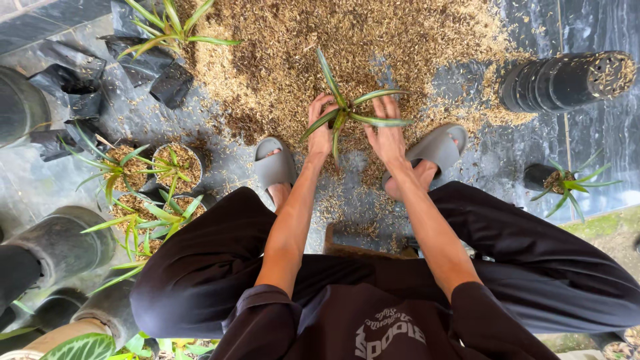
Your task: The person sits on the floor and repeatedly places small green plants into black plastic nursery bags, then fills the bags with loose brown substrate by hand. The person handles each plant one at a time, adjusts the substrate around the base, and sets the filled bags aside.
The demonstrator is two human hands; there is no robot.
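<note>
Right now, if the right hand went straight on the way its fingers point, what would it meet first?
The right hand points away from the body; beyond the small plant it would likely meet the heap of husks, though depth is unclear.

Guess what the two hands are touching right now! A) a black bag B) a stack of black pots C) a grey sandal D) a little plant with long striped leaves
D: the left hand and the right hand sit on either side of the little plant, above the pile of husks.
</note>
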